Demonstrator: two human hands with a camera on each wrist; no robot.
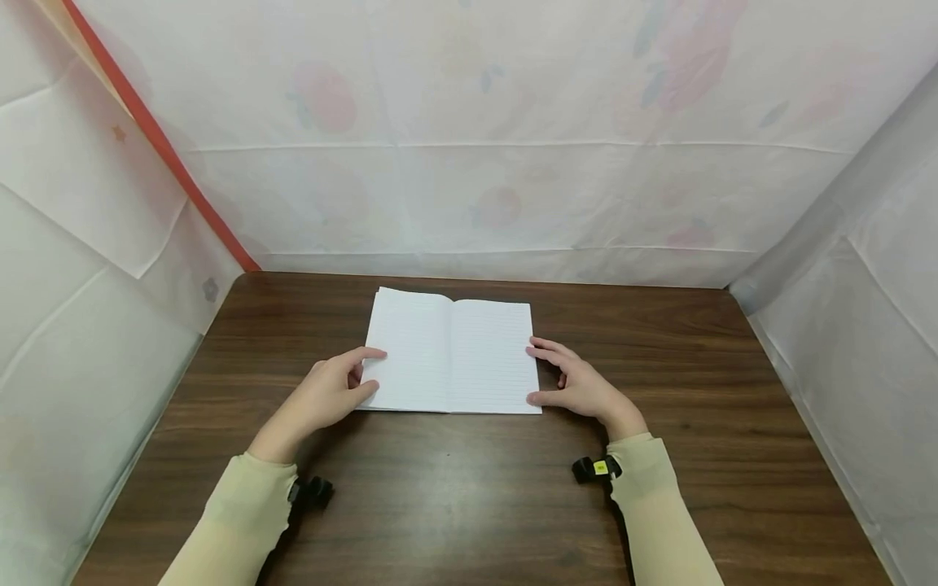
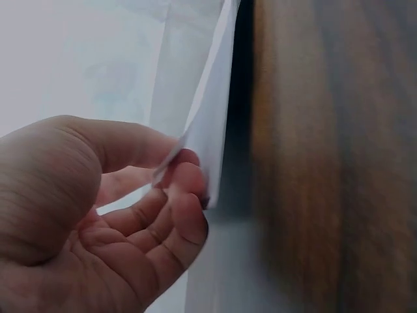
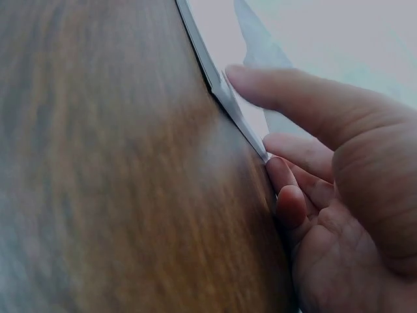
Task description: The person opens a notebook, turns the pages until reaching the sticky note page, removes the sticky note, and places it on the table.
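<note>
An open notebook [image 1: 450, 354] with lined white pages lies flat near the middle of a dark wooden table [image 1: 469, 496]. My left hand [image 1: 366, 374] is at its left edge. In the left wrist view that hand [image 2: 179, 163] pinches the slightly lifted page edge [image 2: 208, 117], with the thumb on top and curled fingers underneath. My right hand [image 1: 538, 374] is at the right edge. In the right wrist view its index finger [image 3: 273, 85] reaches over the page [image 3: 215, 39] while the curled fingers [image 3: 287, 189] press against the edge from below.
White sheeting with a faint flower print walls in the table at the back [image 1: 469, 163], left and right. An orange strip [image 1: 161, 146] runs down the left corner. Small black wrist cameras [image 1: 595, 468] sit by both sleeves. Bare wood stretches on either side of the notebook.
</note>
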